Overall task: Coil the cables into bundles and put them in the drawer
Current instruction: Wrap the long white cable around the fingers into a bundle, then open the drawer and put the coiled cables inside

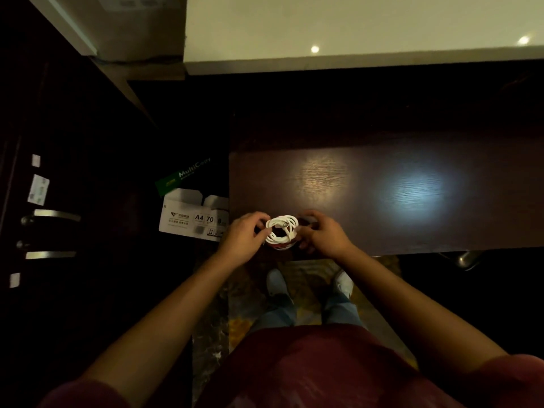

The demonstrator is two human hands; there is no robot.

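1. The cable [282,229] between the hands is white, wound over something red.
2. The table [382,195] beyond the hands is dark brown with fine wood grain.
3. The paper box [192,220] left of the left hand [245,235] is white with black print; its flap is green.
4. The shirt [309,369] below is maroon, the jeans [341,310] blue, the shoes [276,282] grey.

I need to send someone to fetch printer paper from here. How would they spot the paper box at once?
Start from the dark wooden table at the centre and go to its left edge. On the floor, tight against that edge, sits the paper box, just left of the left hand. It is the only white carton, marked A4 and 70, with a green MultiCopy lid behind it.
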